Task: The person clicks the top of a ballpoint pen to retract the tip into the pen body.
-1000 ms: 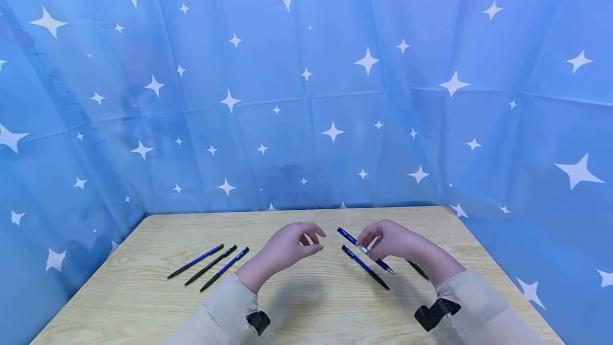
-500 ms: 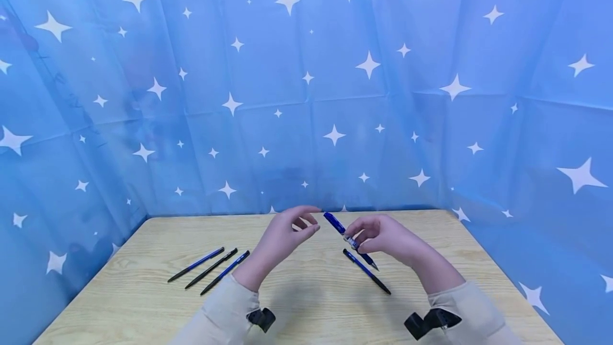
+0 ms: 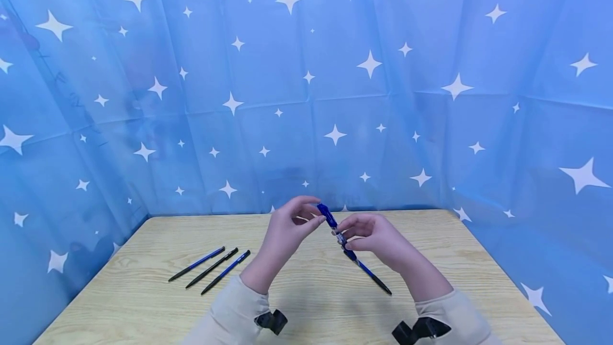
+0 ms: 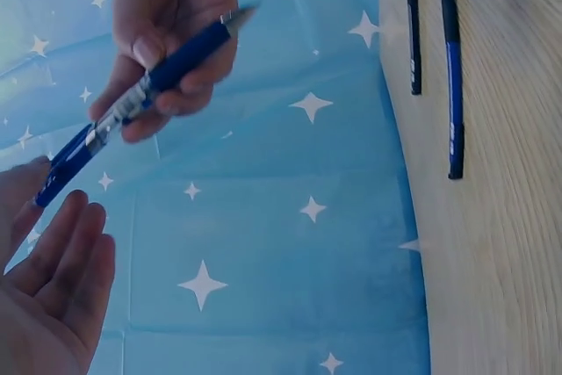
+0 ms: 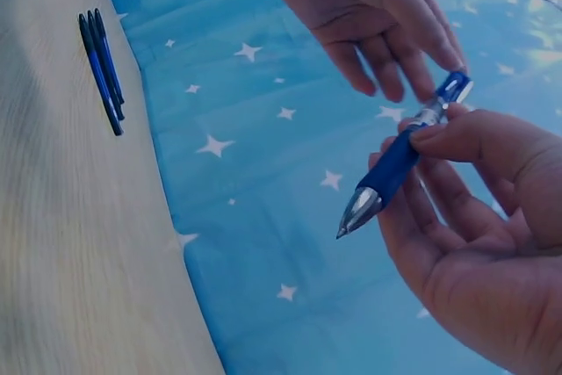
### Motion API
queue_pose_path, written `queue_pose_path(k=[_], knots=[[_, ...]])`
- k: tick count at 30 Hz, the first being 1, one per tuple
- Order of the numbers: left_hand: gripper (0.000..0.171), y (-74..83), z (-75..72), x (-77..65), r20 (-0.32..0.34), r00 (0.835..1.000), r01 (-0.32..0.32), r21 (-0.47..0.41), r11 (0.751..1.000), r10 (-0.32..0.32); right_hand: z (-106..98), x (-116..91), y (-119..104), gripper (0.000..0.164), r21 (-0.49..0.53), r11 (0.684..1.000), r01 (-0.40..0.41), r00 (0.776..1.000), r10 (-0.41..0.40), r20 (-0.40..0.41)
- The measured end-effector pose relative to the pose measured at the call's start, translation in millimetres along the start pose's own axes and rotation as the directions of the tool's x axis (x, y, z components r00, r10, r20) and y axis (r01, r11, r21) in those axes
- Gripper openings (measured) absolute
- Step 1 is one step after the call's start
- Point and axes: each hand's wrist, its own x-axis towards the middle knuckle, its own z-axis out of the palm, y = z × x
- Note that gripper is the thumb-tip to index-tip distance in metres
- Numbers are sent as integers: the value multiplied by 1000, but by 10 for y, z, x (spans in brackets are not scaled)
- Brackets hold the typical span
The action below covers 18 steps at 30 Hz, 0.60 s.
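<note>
My right hand (image 3: 378, 236) pinches a blue click pen (image 5: 391, 169) by its clear and silver middle, thumb against fingers. The pen slants above the table, its metal tip pointing down toward me and its clip end up and to the left. At that clip end, the thumb and index finger of my left hand (image 3: 289, 228) pinch the pen from the other side. The left hand's other fingers are loosely spread, as the left wrist view shows. Under the held pen's tip in the head view lies a slim blue and black pen (image 3: 375, 278).
On the left of the wooden table (image 3: 306, 302) lie three slim pens side by side: a blue one (image 3: 196, 264), a black one (image 3: 212, 267) and another blue one (image 3: 225, 272). A dark pen (image 4: 413, 32) shows in the left wrist view. A starry blue curtain (image 3: 268, 79) stands behind.
My right hand has lifted the click pen off to the left and upward. My left hand has risen and closed its thumb and index finger on the pen's clip end.
</note>
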Motion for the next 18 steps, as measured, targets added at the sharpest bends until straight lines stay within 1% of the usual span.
queue_pose_path(k=[5,8,11,13,16,18], knots=[[28,35,28,-33,-53,998,16,-55,998,-19,74,18,19,29,21,1000,5,1000,-5,-11],[29,58,48,-42,-71,997,32,-117,993,-41,109,28,35,28,44,999,11,1000,-10,-20],[30,88,70,-50,-77,994,64,-195,979,-81,143,43,50,25,83,996,24,999,-22,-28],[30,111,85,-54,-80,991,86,-230,969,-106,165,55,64,23,108,993,38,999,-35,-32],[29,121,108,-45,-86,989,91,-276,957,-119,198,67,89,21,129,990,61,998,-57,-36],[28,118,121,-34,-95,989,82,-310,947,-117,223,70,101,21,129,990,63,997,-58,-41]])
